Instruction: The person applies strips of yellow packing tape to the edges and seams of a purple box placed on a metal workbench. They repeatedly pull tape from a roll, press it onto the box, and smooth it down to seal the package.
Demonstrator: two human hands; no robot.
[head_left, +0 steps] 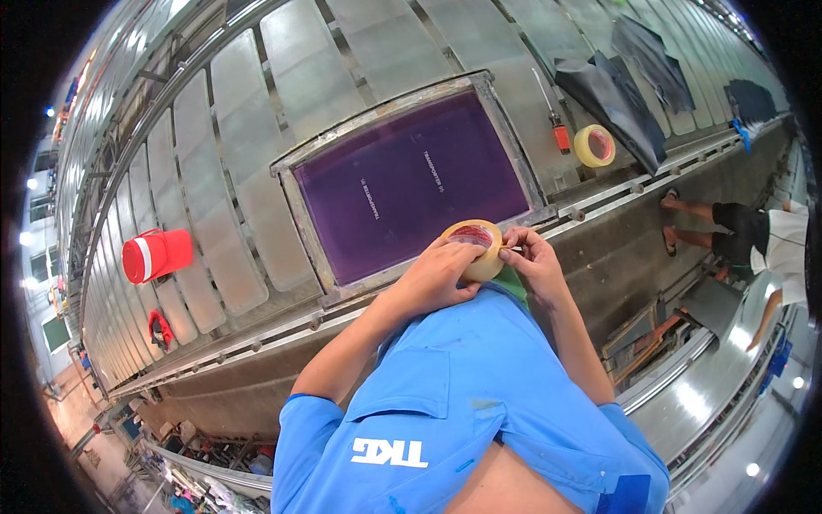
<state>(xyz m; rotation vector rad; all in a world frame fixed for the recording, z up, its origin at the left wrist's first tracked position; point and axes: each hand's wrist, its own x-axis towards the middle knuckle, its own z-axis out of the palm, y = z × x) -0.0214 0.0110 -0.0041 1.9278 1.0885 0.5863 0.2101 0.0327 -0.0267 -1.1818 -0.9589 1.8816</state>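
A roll of clear yellowish packing tape is held close to my body, at the near edge of a framed printing screen. My left hand wraps round the roll from the left, with fingers at its core. At the roll's right side my right hand is closed, thumb and fingertips pinched together at the tape's edge; the bit between them is too small to make out fully. Just beyond lies the printing screen, a purple mesh in a worn grey frame, flat on the metal slats.
On the slatted table stand a red bucket at left and, at right, another tape roll, a red-handled tool and dark sheets. A metal rail runs along the near edge. Another person is at far right.
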